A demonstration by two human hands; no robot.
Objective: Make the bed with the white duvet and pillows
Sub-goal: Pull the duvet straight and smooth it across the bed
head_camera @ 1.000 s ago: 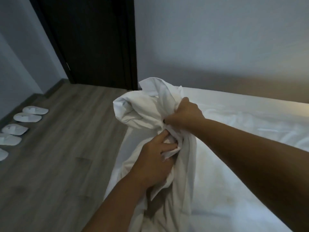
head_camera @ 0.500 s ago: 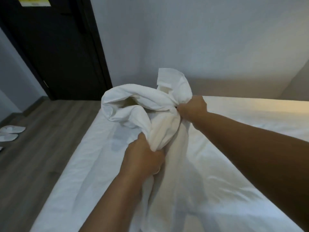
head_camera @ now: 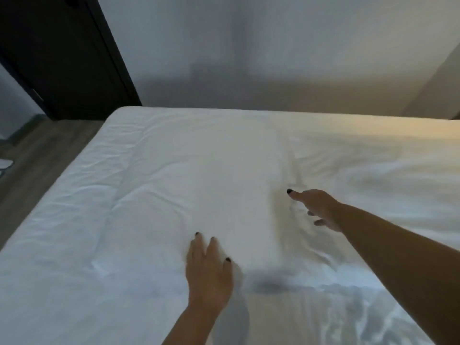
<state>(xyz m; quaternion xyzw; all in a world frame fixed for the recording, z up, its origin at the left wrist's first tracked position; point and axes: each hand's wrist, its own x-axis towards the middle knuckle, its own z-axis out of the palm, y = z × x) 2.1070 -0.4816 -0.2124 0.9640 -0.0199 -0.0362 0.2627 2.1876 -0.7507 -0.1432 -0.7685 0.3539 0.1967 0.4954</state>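
Hands let go: the bundled duvet is now thrown flat.
Left hand at 6 o'clock and right hand at 4, fingers spread, empty, over white duvet covering the bed; smoothing and pillows probably remain.

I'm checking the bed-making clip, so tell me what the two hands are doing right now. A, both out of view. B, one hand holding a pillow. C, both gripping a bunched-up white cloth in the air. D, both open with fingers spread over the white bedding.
D: the left hand and right hand are open, fingers extended over the white bedding, holding nothing.
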